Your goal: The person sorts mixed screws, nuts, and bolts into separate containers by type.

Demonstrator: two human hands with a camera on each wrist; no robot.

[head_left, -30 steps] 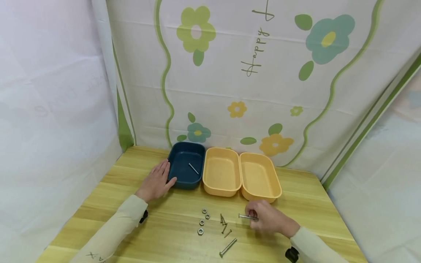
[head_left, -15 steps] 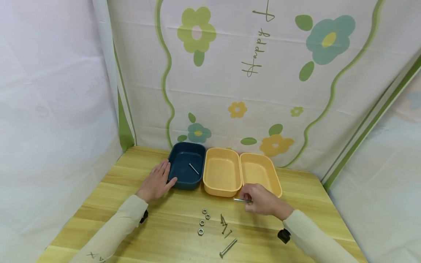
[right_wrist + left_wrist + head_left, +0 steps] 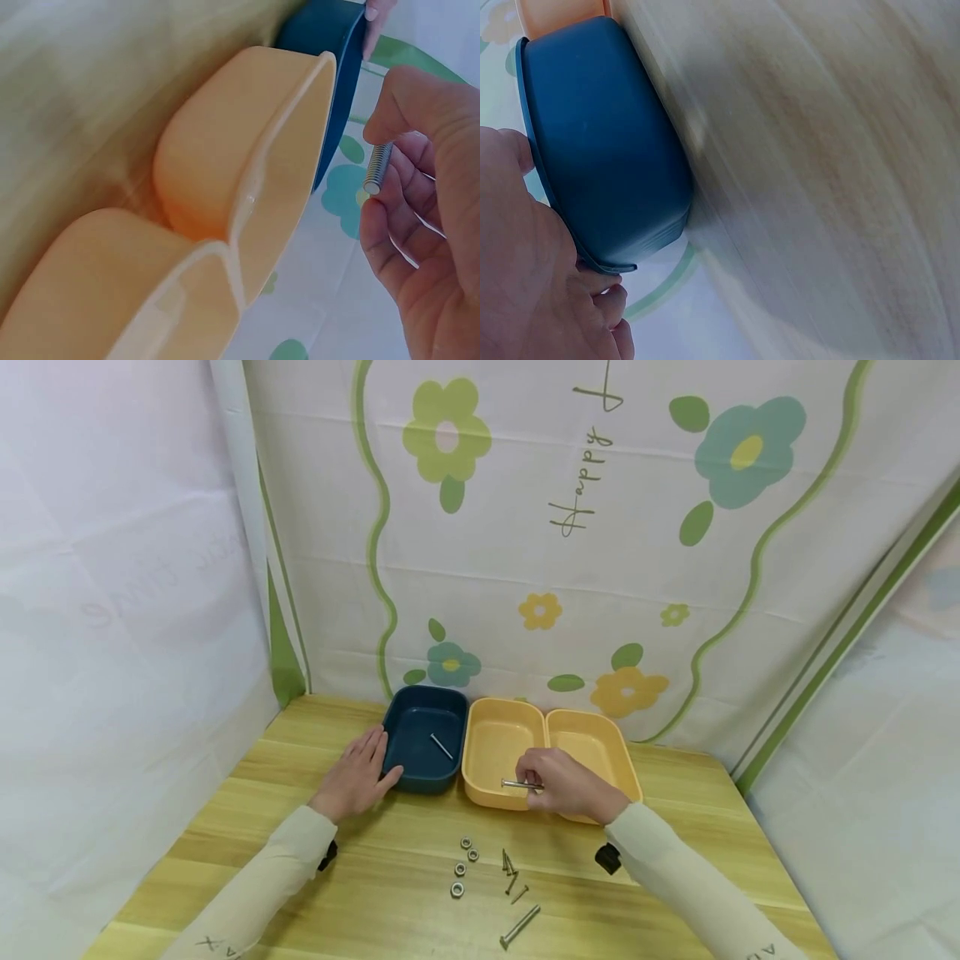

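My right hand [image 3: 566,782] pinches a silver bolt [image 3: 519,785] between thumb and fingers, over the front of the middle yellow tray [image 3: 495,799]. In the right wrist view the bolt's threaded end [image 3: 377,171] pokes out from the grip. My left hand [image 3: 356,777] rests on the left rim of the dark blue tray [image 3: 422,781], fingers stretched along it and thumb at its front corner. Inside that tray lies another bolt [image 3: 441,746]. The left wrist view shows the blue tray's outer wall [image 3: 607,135] beside the hand.
A second yellow tray [image 3: 592,743] adjoins the middle one, partly behind my right forearm. In front on the wooden table [image 3: 390,893] lie several nuts [image 3: 461,869], several small screws [image 3: 512,882] and a large bolt [image 3: 520,927]. A flowered cloth [image 3: 480,543] hangs behind the trays.
My right hand has carried the bolt up and leftward, from the table before the right yellow tray to over the middle one. The left hand stays on the blue tray.
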